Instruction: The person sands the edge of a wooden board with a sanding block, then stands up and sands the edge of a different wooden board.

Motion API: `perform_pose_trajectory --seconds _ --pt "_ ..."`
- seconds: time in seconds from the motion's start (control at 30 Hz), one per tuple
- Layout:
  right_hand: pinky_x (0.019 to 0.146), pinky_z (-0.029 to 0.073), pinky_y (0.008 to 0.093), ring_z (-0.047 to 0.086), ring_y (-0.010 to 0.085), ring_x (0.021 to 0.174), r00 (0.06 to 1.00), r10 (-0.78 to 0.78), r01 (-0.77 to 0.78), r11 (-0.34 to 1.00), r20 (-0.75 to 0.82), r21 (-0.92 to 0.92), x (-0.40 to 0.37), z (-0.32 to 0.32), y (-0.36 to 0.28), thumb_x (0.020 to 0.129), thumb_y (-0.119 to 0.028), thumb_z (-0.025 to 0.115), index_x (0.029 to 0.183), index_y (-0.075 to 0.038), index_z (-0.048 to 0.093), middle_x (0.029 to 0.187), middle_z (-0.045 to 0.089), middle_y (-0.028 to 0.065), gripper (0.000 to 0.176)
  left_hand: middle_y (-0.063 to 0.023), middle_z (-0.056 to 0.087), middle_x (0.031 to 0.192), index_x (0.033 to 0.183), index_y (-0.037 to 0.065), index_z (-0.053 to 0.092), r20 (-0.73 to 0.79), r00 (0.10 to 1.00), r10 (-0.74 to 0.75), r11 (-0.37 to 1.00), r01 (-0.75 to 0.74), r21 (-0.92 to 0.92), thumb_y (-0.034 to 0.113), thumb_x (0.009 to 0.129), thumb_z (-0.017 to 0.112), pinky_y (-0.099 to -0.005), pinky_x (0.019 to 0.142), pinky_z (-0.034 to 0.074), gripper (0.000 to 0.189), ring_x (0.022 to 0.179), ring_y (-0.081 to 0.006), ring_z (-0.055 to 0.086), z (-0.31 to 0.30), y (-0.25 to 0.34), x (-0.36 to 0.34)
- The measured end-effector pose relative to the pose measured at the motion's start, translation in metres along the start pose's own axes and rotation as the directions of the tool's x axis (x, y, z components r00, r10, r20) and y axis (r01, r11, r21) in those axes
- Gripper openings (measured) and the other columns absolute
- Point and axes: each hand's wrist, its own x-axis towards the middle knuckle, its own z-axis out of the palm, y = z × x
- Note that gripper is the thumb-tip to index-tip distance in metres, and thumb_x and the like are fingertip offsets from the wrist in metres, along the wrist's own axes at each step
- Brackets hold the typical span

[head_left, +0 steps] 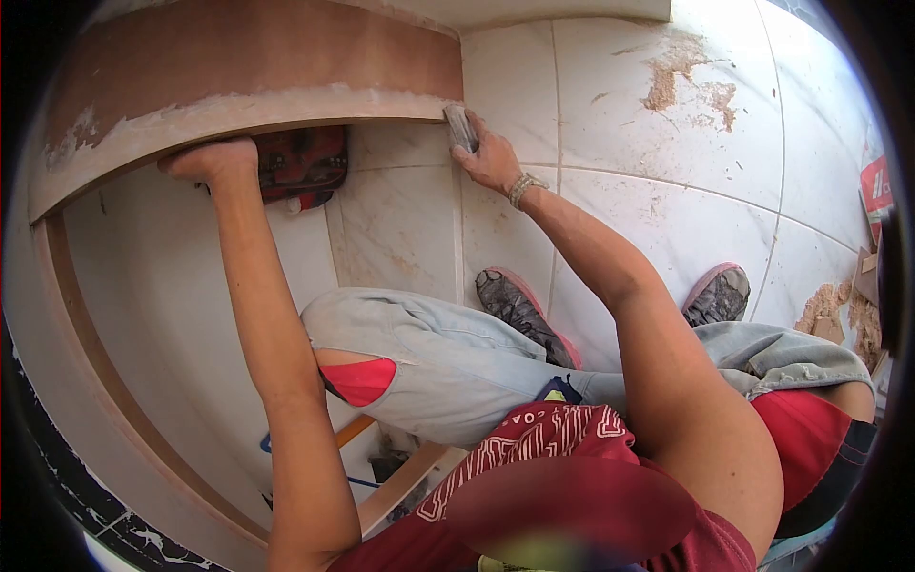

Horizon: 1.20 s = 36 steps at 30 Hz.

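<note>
My right hand is closed around a grey, dusty sanding block. The block's tip meets the right end of a curved wooden panel, whose lower edge carries a band of whitish filler. On the left, my left hand reaches up against the underside of that panel's edge, and its fingers are hidden there. A red and black bag or case lies just behind the left wrist, partly covered by the panel.
White marbled floor tiles hold patches of brown dust. My two dark shoes stand on them. At the right edge are a red and white bag and scraps. A wooden strip and tools lie below left.
</note>
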Motion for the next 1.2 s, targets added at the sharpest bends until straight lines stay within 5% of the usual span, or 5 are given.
perform_pose_trajectory --seconds 0.67,1.2 --pt "0.095 0.052 0.0512 0.067 0.0474 0.103 0.999 0.028 -0.028 1.000 0.031 0.003 -0.001 -0.004 -0.005 0.084 -0.040 0.064 0.154 -0.001 0.038 0.113 0.069 0.0315 0.084 -0.0103 0.059 0.112 0.112 0.019 0.058 0.000 0.999 -0.034 0.999 0.034 -0.029 0.060 0.091 0.031 -0.0692 0.103 0.041 0.053 0.105 -0.0353 0.057 -0.009 -0.006 0.009" --pt "0.096 0.052 0.0510 0.067 0.0472 0.103 0.998 0.042 -0.042 0.999 0.050 0.000 0.000 -0.006 -0.008 0.084 -0.041 0.064 0.153 0.000 0.039 0.113 0.069 0.0313 0.084 -0.0090 0.060 0.121 0.119 0.022 0.059 -0.037 0.998 -0.041 0.999 0.041 -0.015 0.059 0.093 0.028 -0.0651 0.105 0.041 0.055 0.114 -0.0341 0.056 -0.003 -0.004 0.002"
